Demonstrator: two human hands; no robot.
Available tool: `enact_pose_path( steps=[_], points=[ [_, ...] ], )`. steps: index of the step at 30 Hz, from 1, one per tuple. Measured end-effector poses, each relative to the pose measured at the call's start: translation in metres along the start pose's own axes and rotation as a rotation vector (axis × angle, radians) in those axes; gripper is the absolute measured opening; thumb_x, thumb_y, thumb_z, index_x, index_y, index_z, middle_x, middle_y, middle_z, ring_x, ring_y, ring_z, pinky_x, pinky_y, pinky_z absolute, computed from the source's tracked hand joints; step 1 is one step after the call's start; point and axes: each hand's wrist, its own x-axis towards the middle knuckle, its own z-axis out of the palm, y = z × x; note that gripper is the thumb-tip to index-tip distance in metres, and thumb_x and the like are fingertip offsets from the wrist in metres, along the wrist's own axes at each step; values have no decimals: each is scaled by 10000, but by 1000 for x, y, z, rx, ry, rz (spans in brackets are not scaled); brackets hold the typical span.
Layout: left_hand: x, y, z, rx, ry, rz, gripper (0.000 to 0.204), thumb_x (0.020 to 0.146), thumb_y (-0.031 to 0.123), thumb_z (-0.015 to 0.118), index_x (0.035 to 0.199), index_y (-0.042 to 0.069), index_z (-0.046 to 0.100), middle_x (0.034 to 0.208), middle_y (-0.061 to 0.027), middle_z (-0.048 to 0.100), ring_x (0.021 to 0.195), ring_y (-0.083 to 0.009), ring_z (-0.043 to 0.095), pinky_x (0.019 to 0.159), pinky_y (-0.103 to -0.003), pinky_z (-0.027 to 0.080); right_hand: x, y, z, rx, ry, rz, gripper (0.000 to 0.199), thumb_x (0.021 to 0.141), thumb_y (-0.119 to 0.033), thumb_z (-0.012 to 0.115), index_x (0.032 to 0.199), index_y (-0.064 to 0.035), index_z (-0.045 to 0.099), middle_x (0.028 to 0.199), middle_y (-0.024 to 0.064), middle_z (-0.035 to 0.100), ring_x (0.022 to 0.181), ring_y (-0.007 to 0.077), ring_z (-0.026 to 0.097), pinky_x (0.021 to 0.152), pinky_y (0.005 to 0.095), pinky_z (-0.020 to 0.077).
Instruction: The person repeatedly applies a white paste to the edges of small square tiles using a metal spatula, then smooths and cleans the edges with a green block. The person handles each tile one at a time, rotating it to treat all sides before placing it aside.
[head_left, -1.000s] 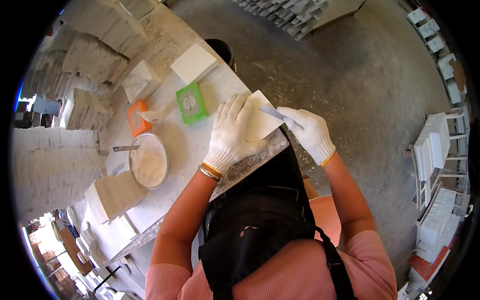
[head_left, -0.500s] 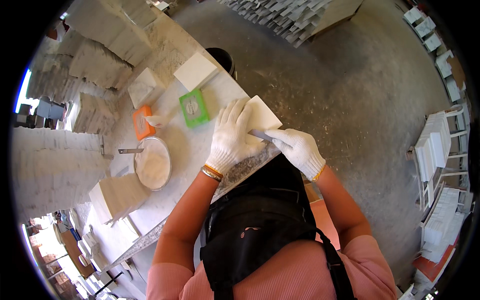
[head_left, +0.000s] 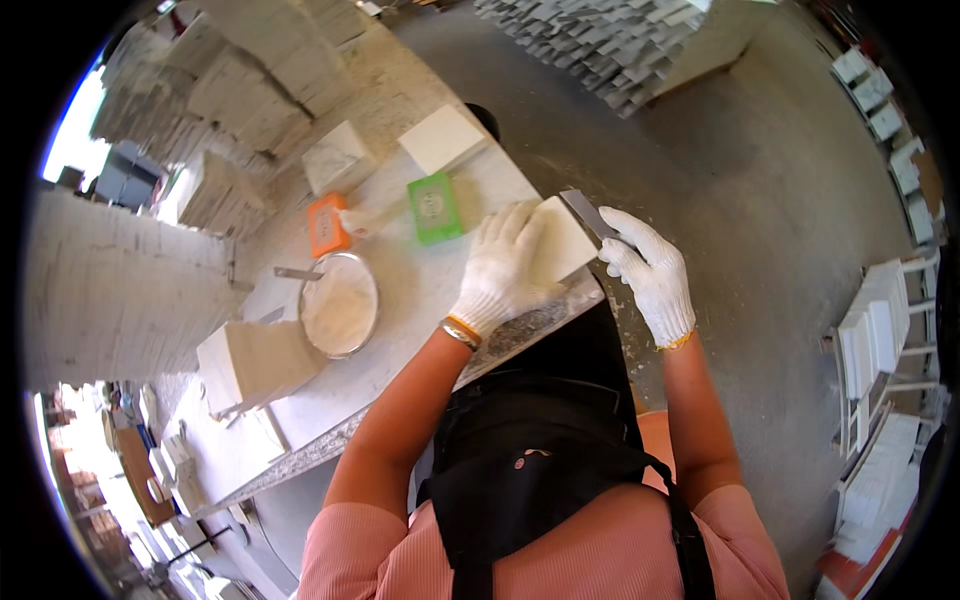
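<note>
Far left on the workbench [head_left: 400,330]: a stack of white tiles [head_left: 255,362], corner toward the person, within reach. Beside it a round metal bowl [head_left: 340,305] of white paste with a tool handle [head_left: 295,273] resting over its rim. Behind, an orange block [head_left: 326,224] and a green block [head_left: 434,208], both lying flat; further back, a white square tile [head_left: 441,138].

Left hand [head_left: 500,270], white glove, lies flat with fingers spread on a white tile [head_left: 555,240] at the bench's right corner, apparently pinning it so it cannot slide. The tile overhangs that edge slightly, which leaves its side open to the blade.

Right hand [head_left: 650,275], gloved, is closed around a flat metal scraper [head_left: 590,215]; blade tip meets the tile's right edge.

Floor [head_left: 720,150]: bare concrete.
</note>
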Motion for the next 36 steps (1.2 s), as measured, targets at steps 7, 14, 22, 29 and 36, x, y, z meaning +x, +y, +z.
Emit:
enact_pose_path(
  steps=[7,14,22,29,36],
  points=[
    [-12,-25,37,-138,101,-49,720,800,410,714,1388,62,485,1392,-181,495,1294,-361,459,1118,-470,351,28,-34,134,-302,-363,-687,258,858,-56,706,1113,-62,736,1015,118,743,848,258,704,759,349,554],
    [-6,-23,29,-27,247,124,539,731,271,708,1200,30,593,1292,-128,555,1225,-342,517,1035,-460,405,25,-44,262,-879,-724,-697,160,934,-278,602,985,-180,717,857,115,708,799,327,695,698,461,546],
    [-31,-34,56,-725,-76,-220,696,942,472,579,1491,77,415,1547,-134,384,1420,-318,362,1190,-436,254,74,-58,219,-979,-376,-412,442,908,-481,649,1202,-150,656,1038,155,663,929,338,660,770,456,534],
    [-65,-72,76,-878,-579,-353,629,1045,518,411,1531,119,397,1593,-112,379,1478,-282,324,1223,-422,223,75,-34,221,-1140,-197,-344,608,821,-456,752,1262,-84,560,1237,140,550,998,317,649,785,466,534],
    [0,-8,0,5,-448,-147,794,838,521,713,1466,94,479,1533,-170,429,1427,-332,381,1201,-477,259,98,-37,140,-503,-244,-511,551,803,-239,727,1333,-169,592,1367,147,548,1173,332,608,965,400,509]
  ],
)
